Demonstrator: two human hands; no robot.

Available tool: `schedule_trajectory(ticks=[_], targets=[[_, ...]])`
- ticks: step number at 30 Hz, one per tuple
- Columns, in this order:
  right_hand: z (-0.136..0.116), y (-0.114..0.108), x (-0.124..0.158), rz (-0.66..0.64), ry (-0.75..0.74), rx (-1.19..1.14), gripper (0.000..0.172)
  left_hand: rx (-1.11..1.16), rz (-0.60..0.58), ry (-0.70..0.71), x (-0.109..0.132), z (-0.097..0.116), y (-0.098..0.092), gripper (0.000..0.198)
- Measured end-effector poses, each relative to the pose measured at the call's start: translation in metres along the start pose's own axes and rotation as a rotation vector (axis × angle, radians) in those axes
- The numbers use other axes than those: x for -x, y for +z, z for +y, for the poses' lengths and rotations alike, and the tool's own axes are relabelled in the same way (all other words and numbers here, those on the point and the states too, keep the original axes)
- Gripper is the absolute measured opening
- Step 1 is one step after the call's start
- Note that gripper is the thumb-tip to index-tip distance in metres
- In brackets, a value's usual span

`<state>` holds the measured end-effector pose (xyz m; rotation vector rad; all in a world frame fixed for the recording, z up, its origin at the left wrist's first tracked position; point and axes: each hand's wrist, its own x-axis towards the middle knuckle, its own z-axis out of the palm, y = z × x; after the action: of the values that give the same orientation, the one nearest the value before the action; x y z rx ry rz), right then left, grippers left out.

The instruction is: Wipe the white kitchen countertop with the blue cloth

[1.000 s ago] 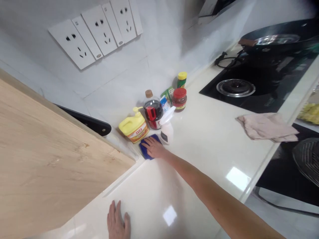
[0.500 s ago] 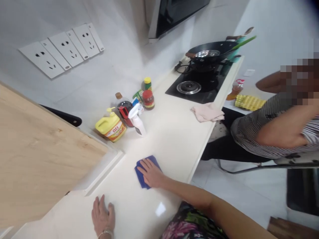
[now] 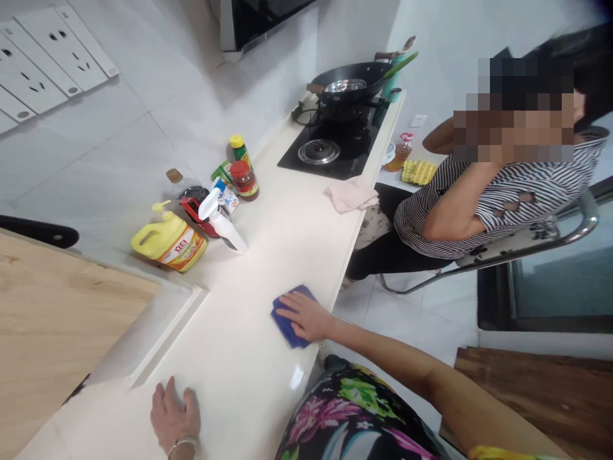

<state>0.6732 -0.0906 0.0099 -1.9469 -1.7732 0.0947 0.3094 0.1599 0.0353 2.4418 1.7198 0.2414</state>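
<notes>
A folded blue cloth [image 3: 283, 324] lies on the white countertop [image 3: 282, 223], near its front edge. My right hand [image 3: 309, 314] presses down on the cloth, its fingers spread across the top and holding it against the surface. At the lower left, my left hand [image 3: 175, 412] rests on the countertop with nothing in it. Its fingers are apart, and a bracelet circles the wrist.
Along the wall stand a yellow pump bottle [image 3: 170, 241], a white spray bottle [image 3: 223, 223] and a red-lidded jar [image 3: 244, 181]. A pink cloth [image 3: 351, 194] lies before the black stove [image 3: 330, 150], which bears a wok [image 3: 352, 82]. A person [image 3: 479, 198] sits at the right.
My right hand and the blue cloth have moved across the countertop toward its front edge. The view has swung right, showing more of the seated person. My left hand still rests on the counter.
</notes>
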Motion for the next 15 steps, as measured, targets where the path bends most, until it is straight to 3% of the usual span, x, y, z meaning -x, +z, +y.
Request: schedule_trajectory(ticks=[6,10,15], targets=[[0.083,-0.039,0.005,0.081,0.155,0.197,0.056,-0.003,-0.009,-0.004,-0.001,0.000,0.000,0.082],[0.135,-0.065,0.004,0.104,0.382,0.328,0.053,0.010,-0.007,-0.013,-0.001,0.000,0.000,0.079],[0.175,-0.075,-0.004,0.181,0.610,0.395,0.055,0.014,0.010,0.000,0.002,0.002,-0.001,0.076]])
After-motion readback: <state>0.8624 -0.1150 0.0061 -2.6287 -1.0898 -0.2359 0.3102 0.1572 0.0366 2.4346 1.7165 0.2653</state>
